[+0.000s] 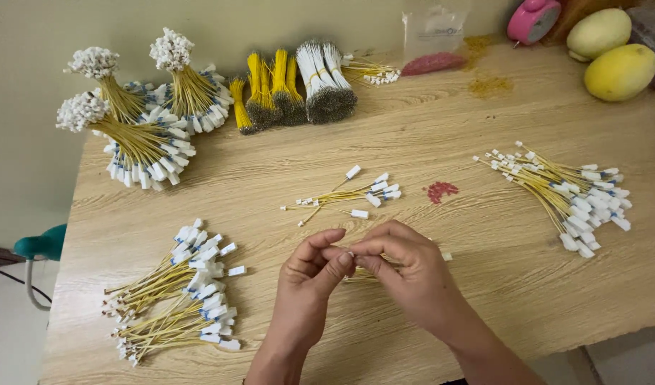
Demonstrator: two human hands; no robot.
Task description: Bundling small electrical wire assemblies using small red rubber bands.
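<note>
Hands meet above the wooden table [427, 142], left hand [307, 281] and right hand [406, 267] pinching one yellow wire [362, 274] between fingertips (its end barely visible), with loose wires [345, 196] beyond and bundled wires [299, 85] farthest back.

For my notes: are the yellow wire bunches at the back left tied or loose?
Tied. Each of the three bunches is pinched at the middle, ends fanning out.

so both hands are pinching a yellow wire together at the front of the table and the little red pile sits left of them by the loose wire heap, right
Not quite. The head view shows the left hand and right hand pinching a yellow wire together, but the little red pile lies beyond the right hand, toward the wire heap on the right side of the table.
</note>
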